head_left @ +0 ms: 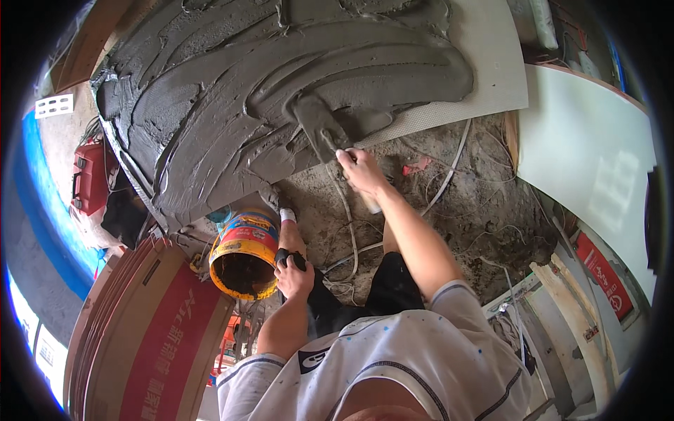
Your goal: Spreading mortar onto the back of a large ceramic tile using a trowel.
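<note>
My right hand [360, 170] is closed round the handle of a trowel [319, 126], whose blade is coated in grey mortar. The blade rests on the wet mortar [210, 91] spread in curved ridges over a large pale tile [491, 63]. Bare tile back shows along its right side and near edge. My left hand [295, 278] is by my left knee, fingers curled over something black [291, 259] that I cannot make out. Just left of it, a yellow bucket [244, 245] with a colourful label tilts its opening toward me; its inside is dark.
Cardboard-packed panels [154, 330] stand at the lower left. Beyond them are a red tool case [90, 175] and a black bag [125, 216]. A white cable [453, 168] crosses the rough floor. A pale panel [590, 161] stands right, with wooden strips [572, 309] below.
</note>
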Demonstrator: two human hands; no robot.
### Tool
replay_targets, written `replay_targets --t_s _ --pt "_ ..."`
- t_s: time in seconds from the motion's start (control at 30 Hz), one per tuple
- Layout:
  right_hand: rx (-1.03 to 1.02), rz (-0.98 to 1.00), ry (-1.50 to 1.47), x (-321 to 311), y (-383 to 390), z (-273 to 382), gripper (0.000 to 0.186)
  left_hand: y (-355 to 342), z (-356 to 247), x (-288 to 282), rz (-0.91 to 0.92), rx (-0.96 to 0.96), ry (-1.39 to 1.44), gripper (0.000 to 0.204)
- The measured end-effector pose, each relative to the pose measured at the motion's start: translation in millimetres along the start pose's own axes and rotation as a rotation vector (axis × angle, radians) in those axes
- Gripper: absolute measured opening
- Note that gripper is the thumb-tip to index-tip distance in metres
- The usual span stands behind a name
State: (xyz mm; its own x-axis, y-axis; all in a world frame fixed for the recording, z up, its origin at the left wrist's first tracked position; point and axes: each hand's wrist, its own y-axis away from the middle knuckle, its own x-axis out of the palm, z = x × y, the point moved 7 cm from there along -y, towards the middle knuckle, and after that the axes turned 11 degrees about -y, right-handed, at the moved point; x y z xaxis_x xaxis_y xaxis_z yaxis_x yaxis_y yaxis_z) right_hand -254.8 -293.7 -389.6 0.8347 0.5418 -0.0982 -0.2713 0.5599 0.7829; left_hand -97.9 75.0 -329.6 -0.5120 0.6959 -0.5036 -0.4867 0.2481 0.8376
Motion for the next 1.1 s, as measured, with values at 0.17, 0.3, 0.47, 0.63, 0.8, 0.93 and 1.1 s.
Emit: replay_targets --t_s 0.17,0.3,0.47,0.63,0.8,0.93,1.1 --pt "-0.153 -0.557 0.418 -165 28 22 0.048 5 16 1 0.003 -0.033 0.005 0.071" --pt "0.156 -0.461 -0.841 -182 42 -28 0.054 9 29 12 0.001 -0.05 0.009 0.071" --pt "0.127 -0.169 -0.811 57 47 -50 0.05 6 8 12 0.012 -0.024 -0.033 0.074" --pt "-0.032 0.08 0.085 145 53 -16 0.046 7 3 15 0.03 -0.024 -0.043 0.072" --pt "0.084 -0.167 0.524 -33 80 -10 0.044 14 30 16 -0.011 -0.06 -0.007 0.071" --pt "-0.104 -0.7 0.443 -259 89 -50 0.05 13 14 16 -0.014 -0.024 0.014 0.071" --pt "0.044 -0.69 -0.751 -270 54 -94 0.045 12 20 23 0.006 -0.047 -0.036 0.073"
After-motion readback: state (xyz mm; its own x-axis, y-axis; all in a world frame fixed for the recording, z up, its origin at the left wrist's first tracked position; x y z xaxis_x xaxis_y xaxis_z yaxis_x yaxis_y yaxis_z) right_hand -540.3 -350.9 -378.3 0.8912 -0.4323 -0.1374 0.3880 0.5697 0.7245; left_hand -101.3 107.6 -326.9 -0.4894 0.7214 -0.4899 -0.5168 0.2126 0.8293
